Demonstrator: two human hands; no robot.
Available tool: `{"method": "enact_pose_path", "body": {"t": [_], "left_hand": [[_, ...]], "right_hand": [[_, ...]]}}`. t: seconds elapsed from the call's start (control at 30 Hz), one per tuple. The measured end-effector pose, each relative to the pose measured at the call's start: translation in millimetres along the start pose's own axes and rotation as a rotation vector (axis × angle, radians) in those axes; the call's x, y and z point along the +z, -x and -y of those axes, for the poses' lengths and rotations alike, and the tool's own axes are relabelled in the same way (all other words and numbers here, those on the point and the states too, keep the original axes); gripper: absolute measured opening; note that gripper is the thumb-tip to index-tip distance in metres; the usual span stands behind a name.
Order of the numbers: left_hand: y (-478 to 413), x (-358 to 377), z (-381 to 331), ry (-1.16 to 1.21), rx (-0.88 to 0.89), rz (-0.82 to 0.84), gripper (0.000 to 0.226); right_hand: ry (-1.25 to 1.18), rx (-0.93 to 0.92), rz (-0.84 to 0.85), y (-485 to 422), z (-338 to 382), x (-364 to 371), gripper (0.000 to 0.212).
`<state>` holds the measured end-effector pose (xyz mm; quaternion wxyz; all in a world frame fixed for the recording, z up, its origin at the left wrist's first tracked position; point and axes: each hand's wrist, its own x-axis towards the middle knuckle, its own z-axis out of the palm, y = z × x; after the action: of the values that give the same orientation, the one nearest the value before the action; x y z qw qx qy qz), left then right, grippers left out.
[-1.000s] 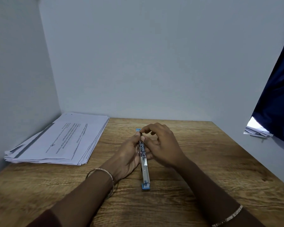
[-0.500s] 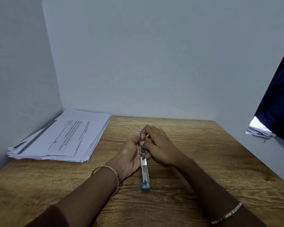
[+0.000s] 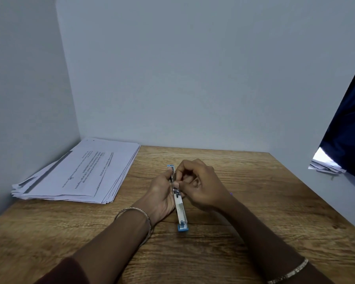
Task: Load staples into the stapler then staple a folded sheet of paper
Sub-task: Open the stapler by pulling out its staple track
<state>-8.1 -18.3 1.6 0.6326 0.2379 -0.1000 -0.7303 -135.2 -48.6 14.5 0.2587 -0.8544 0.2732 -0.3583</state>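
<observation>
**Loading under way, stapling not begun**

The stapler [image 3: 179, 203] lies opened out flat on the counter [image 3: 254, 201] between the two hands, its metal channel facing up. The left hand [image 3: 162, 193] cups its side and steadies it. The right hand [image 3: 199, 185] pinches narrowly over the channel's middle; whether a strip of staples sits under the fingertips is too small to tell. Loading looks unfinished. Closing the stapler, taking and folding a sheet from the paper stack [image 3: 80, 173], well left of the left hand, and stapling all remain.

The stapler's long axis runs away from the person, tilted slightly leftward, one blue end nearest the wrists, the other beyond the fingers.
</observation>
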Motion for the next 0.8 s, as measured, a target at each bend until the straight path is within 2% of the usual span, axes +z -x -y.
{"method": "enact_pose_path", "body": {"t": [0.17,0.23,0.37,0.47,0.57,0.67,0.8], "left_hand": [[-1.8,-3.1,-1.8,-0.096,0.114,-0.025,0.051],[-1.0,-3.3,-4.0,-0.143,0.187,-0.022,0.045],[1.7,-1.5,-6.4,-0.356,0.398,0.010,0.034],[3.0,0.3,-6.0,-0.529,0.509,0.073,0.035],[4.3,0.2,-6.6,-0.559,0.522,0.098,0.035],[6.8,-0.7,-8.3,-0.477,0.496,0.155,0.033],[7.2,-1.9,-8.9,-0.384,0.405,0.120,0.033]], "right_hand": [[-0.261,0.020,0.003,-0.4,-0.7,-2.3,0.030],[-0.206,0.004,-0.006,-0.8,-0.3,-0.9,0.034],[0.075,-0.107,-0.145,-3.0,1.0,1.8,0.019],[0.103,-0.166,-0.186,-3.0,-0.2,-1.3,0.017],[0.139,-0.226,-0.217,-1.5,-1.0,-0.5,0.015],[0.106,-0.221,-0.235,-2.1,-1.8,-0.2,0.017],[0.145,-0.223,-0.200,-1.6,-0.3,1.2,0.019]]}}
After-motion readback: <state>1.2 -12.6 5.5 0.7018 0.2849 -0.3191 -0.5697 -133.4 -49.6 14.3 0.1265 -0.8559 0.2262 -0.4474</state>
